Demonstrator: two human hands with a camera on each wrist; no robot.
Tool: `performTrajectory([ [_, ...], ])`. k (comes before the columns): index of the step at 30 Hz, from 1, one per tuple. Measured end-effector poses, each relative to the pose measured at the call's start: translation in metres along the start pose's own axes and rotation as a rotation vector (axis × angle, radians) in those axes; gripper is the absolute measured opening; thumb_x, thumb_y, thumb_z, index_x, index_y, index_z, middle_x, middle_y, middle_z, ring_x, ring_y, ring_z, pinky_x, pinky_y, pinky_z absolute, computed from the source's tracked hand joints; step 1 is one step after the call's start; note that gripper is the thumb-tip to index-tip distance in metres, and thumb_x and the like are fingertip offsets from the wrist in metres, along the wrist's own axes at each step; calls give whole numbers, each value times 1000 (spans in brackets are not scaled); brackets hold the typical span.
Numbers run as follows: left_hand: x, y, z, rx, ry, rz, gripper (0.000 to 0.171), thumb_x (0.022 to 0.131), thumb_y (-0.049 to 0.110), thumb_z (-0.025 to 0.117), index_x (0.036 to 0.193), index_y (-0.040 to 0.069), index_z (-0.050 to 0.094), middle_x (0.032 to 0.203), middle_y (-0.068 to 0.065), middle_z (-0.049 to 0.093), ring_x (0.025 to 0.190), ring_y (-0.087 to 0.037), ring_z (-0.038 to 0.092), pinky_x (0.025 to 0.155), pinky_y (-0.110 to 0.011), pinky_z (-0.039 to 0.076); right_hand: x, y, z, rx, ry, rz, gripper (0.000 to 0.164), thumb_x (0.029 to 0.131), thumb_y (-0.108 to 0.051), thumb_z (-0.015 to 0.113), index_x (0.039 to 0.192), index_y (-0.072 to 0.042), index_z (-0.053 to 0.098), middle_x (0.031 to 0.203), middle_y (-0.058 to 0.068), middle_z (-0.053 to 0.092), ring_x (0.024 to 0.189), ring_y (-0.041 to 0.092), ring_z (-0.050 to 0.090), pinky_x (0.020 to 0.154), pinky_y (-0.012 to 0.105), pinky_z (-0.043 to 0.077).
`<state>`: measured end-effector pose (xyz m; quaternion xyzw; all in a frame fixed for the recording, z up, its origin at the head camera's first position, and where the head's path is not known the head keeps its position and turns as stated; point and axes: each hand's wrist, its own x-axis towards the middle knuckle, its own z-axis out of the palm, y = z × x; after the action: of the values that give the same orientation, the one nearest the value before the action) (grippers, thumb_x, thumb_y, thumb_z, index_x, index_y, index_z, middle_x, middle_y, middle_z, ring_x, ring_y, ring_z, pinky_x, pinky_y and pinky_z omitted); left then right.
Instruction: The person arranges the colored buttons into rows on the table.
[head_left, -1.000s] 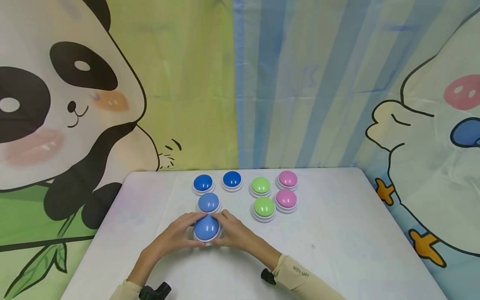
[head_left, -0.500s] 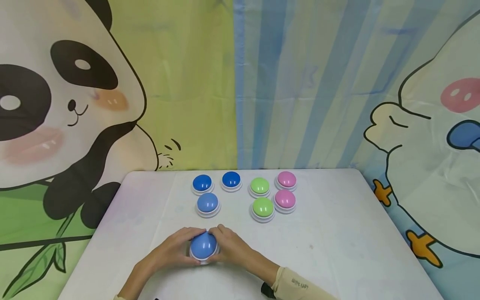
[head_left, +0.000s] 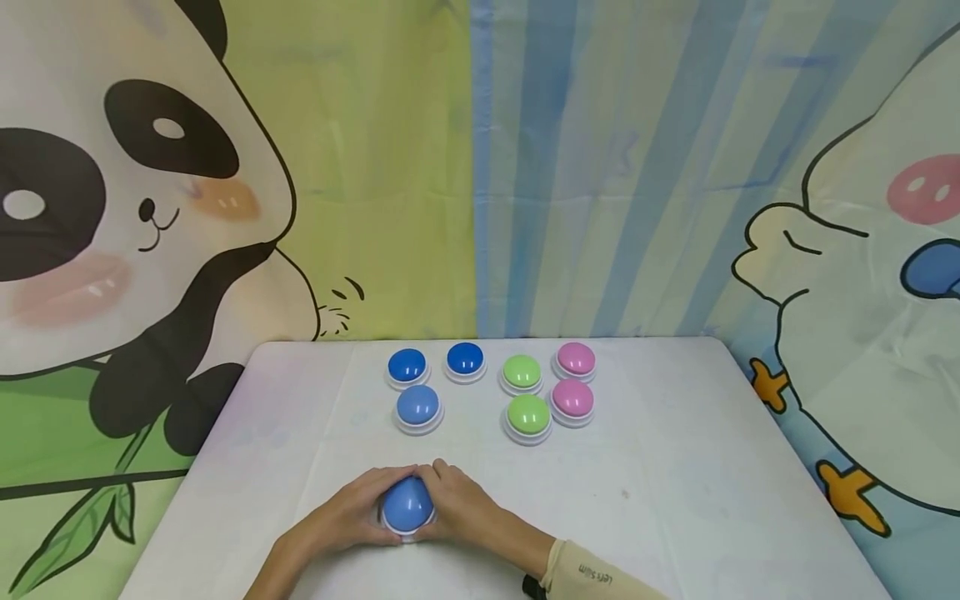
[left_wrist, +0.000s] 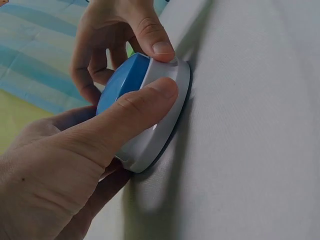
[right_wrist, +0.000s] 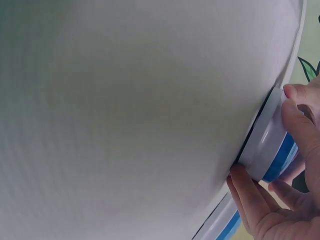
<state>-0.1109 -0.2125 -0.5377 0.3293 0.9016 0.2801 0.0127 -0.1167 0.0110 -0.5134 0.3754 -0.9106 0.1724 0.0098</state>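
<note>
Near the front of the table, a light-blue domed push button [head_left: 407,504] on a white round base is held from both sides. My left hand [head_left: 354,510] grips its left side, thumb along the base in the left wrist view, where the white base [left_wrist: 145,152] shows below the thumb. From the right, my right hand [head_left: 459,506] holds it with thumb and fingers. In the right wrist view the button [right_wrist: 260,142] sits close against the white table surface; whether it fully rests there I cannot tell.
Behind stand another light-blue button [head_left: 417,406], two dark-blue buttons [head_left: 407,366], two green buttons [head_left: 528,415] and two pink buttons [head_left: 573,398]. The white table [head_left: 660,467] ends at a back curtain [head_left: 600,167] with cartoon prints.
Both hands have drawn the held light-blue button toward the table's front, away from the other light-blue button. Over the last half second it has shifted only slightly. The other buttons stay in place.
</note>
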Motion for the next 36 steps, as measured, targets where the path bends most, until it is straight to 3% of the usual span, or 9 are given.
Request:
performTrajectory([
  [7,-1,2,3,-2,-7,-81,101,61,53,78,144,22,30,134,12,48,113,-7,51,92,-31,48,4,1,0,-21,-37,20,83,61,-55,77,124,-10,46,101,-1,53,87,7,54,76,15,49],
  [18,3,5,5,7,17,-74,106,59,52,80,145,19,28,132,12,49,112,-6,49,91,-32,49,6,8,1,-14,-76,44,82,60,-59,76,121,-11,49,99,-3,50,85,6,51,77,16,48],
  [27,0,5,12,-6,-22,-108,104,63,56,75,146,22,22,136,13,45,117,-5,45,95,-32,48,3,11,2,-2,-94,39,77,61,-60,73,116,-10,52,95,-3,47,81,5,45,70,14,46],
  [31,-1,4,14,-10,6,-87,105,63,55,75,146,19,22,138,9,46,118,-9,46,95,-34,47,2,12,3,28,-100,41,83,61,-60,73,121,-8,51,98,-2,47,84,6,46,72,15,47],
  [36,-3,3,18,-43,6,-143,106,62,58,75,146,22,22,140,14,41,122,-7,44,97,-33,46,1,15,3,73,-122,29,93,59,-61,72,127,-4,46,103,1,48,90,8,48,80,16,49],
])
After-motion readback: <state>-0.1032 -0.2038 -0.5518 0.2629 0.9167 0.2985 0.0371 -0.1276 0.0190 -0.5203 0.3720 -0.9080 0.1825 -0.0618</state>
